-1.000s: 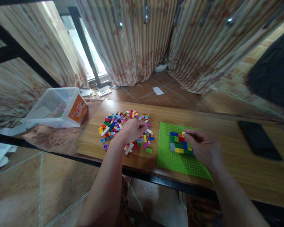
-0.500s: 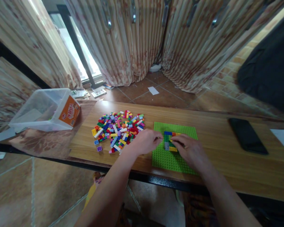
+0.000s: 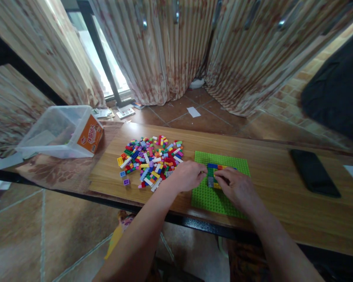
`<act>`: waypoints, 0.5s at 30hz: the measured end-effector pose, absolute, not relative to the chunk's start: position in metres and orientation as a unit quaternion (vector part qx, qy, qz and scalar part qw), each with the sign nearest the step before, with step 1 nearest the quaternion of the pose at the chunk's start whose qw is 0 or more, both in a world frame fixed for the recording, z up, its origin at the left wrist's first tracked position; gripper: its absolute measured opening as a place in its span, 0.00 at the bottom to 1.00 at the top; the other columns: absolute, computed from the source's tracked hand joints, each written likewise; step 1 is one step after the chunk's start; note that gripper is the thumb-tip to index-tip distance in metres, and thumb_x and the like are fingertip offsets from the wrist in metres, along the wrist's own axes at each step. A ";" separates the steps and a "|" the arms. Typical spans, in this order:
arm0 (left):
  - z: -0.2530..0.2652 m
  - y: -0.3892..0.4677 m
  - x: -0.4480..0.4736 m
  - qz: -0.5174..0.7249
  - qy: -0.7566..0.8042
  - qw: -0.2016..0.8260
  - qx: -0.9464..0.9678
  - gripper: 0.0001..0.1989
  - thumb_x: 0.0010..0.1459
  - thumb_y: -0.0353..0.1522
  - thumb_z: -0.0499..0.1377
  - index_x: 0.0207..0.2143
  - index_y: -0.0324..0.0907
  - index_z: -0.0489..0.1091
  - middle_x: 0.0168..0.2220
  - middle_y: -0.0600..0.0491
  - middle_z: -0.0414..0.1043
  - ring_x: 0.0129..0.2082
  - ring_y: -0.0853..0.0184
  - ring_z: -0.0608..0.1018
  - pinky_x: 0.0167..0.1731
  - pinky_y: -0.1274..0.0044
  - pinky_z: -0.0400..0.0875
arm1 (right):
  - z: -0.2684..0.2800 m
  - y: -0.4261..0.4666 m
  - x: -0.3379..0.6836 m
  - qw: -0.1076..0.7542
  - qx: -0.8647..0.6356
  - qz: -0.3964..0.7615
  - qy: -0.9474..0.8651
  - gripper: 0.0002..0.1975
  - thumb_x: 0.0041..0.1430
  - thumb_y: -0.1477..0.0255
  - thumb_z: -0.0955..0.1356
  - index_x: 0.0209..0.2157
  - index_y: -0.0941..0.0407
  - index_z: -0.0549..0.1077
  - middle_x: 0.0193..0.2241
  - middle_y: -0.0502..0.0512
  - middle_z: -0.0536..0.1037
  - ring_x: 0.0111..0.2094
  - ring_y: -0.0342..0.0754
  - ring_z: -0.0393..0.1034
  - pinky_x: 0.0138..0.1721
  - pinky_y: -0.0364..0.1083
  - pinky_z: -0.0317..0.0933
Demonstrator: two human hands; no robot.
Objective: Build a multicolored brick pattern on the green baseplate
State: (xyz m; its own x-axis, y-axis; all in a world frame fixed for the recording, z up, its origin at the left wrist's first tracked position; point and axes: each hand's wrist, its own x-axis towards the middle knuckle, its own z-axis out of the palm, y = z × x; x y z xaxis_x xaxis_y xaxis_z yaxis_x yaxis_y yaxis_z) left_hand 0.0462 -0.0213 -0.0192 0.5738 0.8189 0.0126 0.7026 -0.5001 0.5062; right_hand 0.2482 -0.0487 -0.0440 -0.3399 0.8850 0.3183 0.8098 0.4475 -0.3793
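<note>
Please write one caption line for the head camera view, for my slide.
Both hands, left hand and right hand, meet over a small brick build on the green baseplate, beside a loose brick pile.

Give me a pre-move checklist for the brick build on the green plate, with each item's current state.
1. Green baseplate lies flat on the wooden board: ok.
2. Left hand at the plate's left edge: ok.
3. Right hand on the brick build: ok.
4. Brick in either hand: cannot tell.
5. Loose brick pile beside the left hand: ok.
6. Phone apart from the plate: ok.
</note>
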 end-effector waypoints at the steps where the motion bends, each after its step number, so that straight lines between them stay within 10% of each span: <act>1: -0.019 -0.021 0.046 0.126 0.444 0.228 0.857 0.13 0.63 0.31 0.52 0.39 0.44 0.77 0.33 0.51 0.79 0.34 0.63 0.79 0.34 0.76 0.69 | -0.044 -0.049 0.248 0.242 -0.520 0.073 -0.816 0.12 0.64 0.70 0.63 0.34 0.55 0.78 0.34 0.57 0.80 0.37 0.52 0.75 0.40 0.51 0.67; 15: -0.015 -0.021 0.046 0.105 0.451 0.219 0.859 0.13 0.63 0.31 0.52 0.40 0.44 0.77 0.34 0.51 0.79 0.35 0.63 0.79 0.33 0.76 0.69 | -0.041 -0.049 0.248 0.238 -0.538 0.096 -0.803 0.13 0.63 0.70 0.62 0.37 0.55 0.79 0.36 0.58 0.81 0.38 0.52 0.76 0.41 0.51 0.67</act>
